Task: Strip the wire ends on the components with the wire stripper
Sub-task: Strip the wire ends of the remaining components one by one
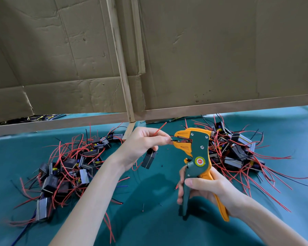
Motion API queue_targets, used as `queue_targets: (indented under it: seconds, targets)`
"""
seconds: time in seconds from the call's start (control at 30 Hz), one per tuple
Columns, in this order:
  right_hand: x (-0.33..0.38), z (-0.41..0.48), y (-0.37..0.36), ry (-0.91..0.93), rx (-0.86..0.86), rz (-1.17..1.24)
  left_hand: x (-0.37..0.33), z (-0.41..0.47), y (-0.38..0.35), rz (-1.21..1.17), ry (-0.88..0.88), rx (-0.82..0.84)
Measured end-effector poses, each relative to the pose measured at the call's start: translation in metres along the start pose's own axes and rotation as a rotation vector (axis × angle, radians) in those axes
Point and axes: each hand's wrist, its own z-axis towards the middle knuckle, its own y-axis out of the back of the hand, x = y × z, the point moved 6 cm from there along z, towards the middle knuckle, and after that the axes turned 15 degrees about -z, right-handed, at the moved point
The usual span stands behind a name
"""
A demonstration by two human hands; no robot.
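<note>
My right hand (201, 187) grips the two handles of a green and orange wire stripper (196, 153), its jaws pointing left. My left hand (142, 144) pinches a black wire and a red wire (159, 129) of one small black component (149, 159), which hangs below the fingers. The black wire's end lies between the stripper's jaws. The red wire sticks up to the right, above the hand.
Two heaps of black components with red and black wires lie on the teal cloth (149, 219): one on the left (69, 166), one on the right (235, 150). A cardboard wall (203, 50) on a wooden frame stands behind. Small bits of insulation dot the cloth.
</note>
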Motion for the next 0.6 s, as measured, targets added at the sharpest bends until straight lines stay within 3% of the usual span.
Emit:
queue_targets:
  seconds: [0.6]
  targets:
    - [0.0014,-0.0016,-0.0001,-0.008,-0.022,-0.095,-0.0013,-0.0006,0.0024,0.055,0.009,0.019]
